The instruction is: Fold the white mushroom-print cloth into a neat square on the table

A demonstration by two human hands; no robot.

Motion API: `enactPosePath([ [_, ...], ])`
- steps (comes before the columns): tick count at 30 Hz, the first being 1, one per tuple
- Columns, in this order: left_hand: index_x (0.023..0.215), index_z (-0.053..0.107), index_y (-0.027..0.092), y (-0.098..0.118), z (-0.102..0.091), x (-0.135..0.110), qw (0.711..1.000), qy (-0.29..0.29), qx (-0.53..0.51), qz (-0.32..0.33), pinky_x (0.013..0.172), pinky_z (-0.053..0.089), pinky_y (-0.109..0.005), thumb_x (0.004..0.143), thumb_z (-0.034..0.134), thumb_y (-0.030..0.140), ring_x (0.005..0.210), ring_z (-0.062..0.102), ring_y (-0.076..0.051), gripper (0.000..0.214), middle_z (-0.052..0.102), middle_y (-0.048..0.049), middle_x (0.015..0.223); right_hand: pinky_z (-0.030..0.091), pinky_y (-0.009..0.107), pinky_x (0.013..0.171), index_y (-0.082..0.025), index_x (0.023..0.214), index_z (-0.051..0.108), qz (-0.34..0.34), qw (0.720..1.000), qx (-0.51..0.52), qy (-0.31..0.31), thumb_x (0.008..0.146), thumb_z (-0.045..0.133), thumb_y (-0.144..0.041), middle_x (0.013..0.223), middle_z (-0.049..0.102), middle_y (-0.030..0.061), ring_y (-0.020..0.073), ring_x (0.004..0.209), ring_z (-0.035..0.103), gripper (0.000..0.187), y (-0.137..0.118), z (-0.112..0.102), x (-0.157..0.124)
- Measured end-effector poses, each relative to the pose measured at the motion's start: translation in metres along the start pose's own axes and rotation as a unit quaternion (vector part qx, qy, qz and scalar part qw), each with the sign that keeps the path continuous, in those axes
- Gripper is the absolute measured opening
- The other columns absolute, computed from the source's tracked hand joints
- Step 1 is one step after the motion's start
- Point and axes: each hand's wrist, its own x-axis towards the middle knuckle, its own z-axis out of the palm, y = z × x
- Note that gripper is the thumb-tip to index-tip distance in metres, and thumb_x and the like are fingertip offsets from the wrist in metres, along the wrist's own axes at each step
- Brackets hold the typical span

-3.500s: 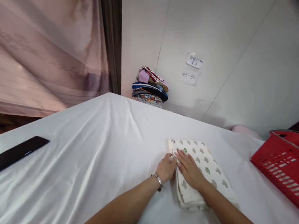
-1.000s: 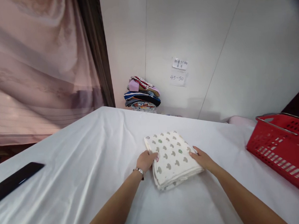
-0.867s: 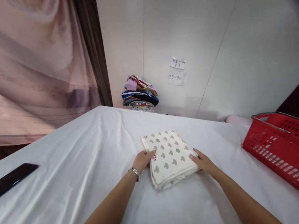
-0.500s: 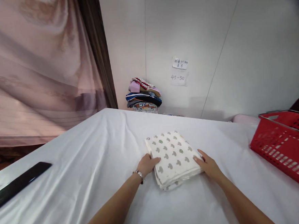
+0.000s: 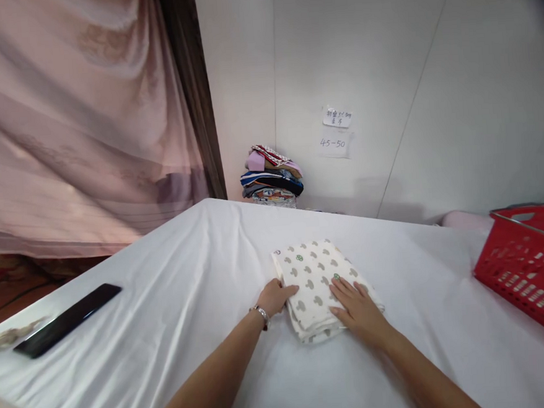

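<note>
Hands (image 5: 361, 309) touch a folded, rectangular, mushroom-print cloth (image 5: 312, 282).

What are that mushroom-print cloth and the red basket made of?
The mushroom-print cloth looks like matte fabric, perhaps cotton: it lies in soft folded layers. The red basket seems smooth moulded plastic, judging by its even colour and slotted side.

pale panelled wall (image 5: 363, 42), draped pink curtain (image 5: 70, 118), white-covered table (image 5: 188, 278)

There's room left of my left hand (image 5: 273, 298), up to that black slab (image 5: 69, 321); red basket (image 5: 531, 254) blocks the right!
</note>
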Motion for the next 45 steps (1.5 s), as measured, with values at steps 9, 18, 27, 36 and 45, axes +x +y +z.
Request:
enactPosePath([
  [9, 0.082, 0.050, 0.016, 0.000, 0.001, -0.003, 0.999, -0.013, -0.038, -0.004, 0.037, 0.034, -0.022, 0.067, 0.059, 0.054, 0.036, 0.043, -0.009, 0.042, 0.050, 0.0046, 0.049, 0.005, 0.043, 0.109, -0.023, 0.140, 0.025, 0.023, 0.999, 0.032, -0.022, 0.089, 0.018, -0.055, 0.147, 0.018, 0.0015, 0.0213, 0.136, 0.010, 0.061, -0.020, -0.012, 0.001],
  [18, 0.079, 0.053, 0.013, 0.002, -0.001, -0.003, 0.999, -0.025, -0.035, -0.020, 0.036, 0.032, -0.022, 0.069, 0.059, 0.044, 0.034, 0.045, -0.013, 0.032, 0.045, 0.0045, 0.036, 0.004, 0.040, 0.109, -0.019, 0.143, 0.006, -0.090, 0.994, 0.033, -0.048, 0.087, 0.022, -0.057, 0.149, 0.008, 0.0024, 0.0206, 0.136, 0.005, 0.069, -0.079, 0.004, 0.033],
  [27, 0.062, 0.051, 0.015, 0.008, -0.013, 0.004, 0.988, -0.092, -0.114, -0.047, 0.036, 0.033, -0.021, 0.081, 0.039, 0.057, 0.036, 0.046, -0.010, 0.048, 0.051, 0.0003, 0.044, 0.003, 0.040, 0.109, -0.022, 0.143, 0.010, -0.070, 0.996, 0.022, -0.053, 0.087, 0.021, -0.058, 0.149, 0.009, 0.0018, 0.0201, 0.136, 0.006, 0.067, -0.075, 0.011, 0.025],
  [36, 0.062, 0.053, 0.016, -0.001, -0.003, 0.010, 0.996, -0.031, -0.086, -0.007, 0.037, 0.035, -0.022, 0.074, 0.050, 0.059, 0.037, 0.048, -0.012, 0.044, 0.048, 0.0019, 0.040, 0.004, 0.037, 0.110, -0.024, 0.142, 0.013, -0.051, 0.994, 0.062, -0.072, 0.088, 0.021, -0.056, 0.149, 0.010, -0.0012, 0.0170, 0.136, 0.006, 0.063, -0.078, 0.000, 0.029],
  [45, 0.083, 0.058, 0.014, 0.014, -0.022, 0.001, 0.996, 0.060, 0.065, 0.031, 0.061, 0.046, -0.031, 0.072, 0.054, 0.056, 0.069, 0.063, -0.023, 0.043, 0.066, -0.0091, 0.073, 0.000, 0.038, 0.109, -0.020, 0.141, 0.023, -0.014, 0.998, 0.018, -0.053, 0.088, 0.019, -0.056, 0.148, 0.013, 0.0015, 0.0190, 0.136, 0.006, 0.064, -0.067, 0.005, 0.032],
])
